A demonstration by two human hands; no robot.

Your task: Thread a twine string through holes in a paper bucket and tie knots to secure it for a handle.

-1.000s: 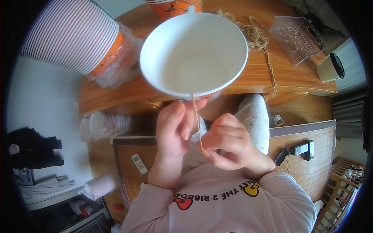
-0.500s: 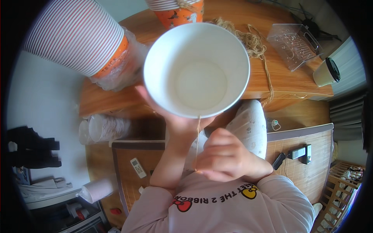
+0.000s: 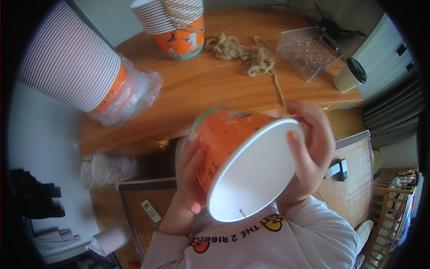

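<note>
The orange paper cup (image 3: 235, 134) is tilted before the near edge of the worktop (image 3: 174, 94), left grip (image 3: 189, 172) wrapped round its wall, right grip (image 3: 317, 145) closed over the rim, fingertips too blurred to place, best turned lightly, with room ahead between bagged cups (image 3: 74, 67) and twine (image 3: 244, 56).

Soft focus here, cut edges up top!
The right hand (image 3: 319, 142) is a blur at the rim; the orange cup (image 3: 228, 139) hides its underside from us. Tall cup stack (image 3: 67, 62) and string-wrapped stack (image 3: 172, 33) both run off the upper edge, and those specks (image 3: 310, 50) in the clear box (image 3: 285, 42)? Too tiny to call!
</note>
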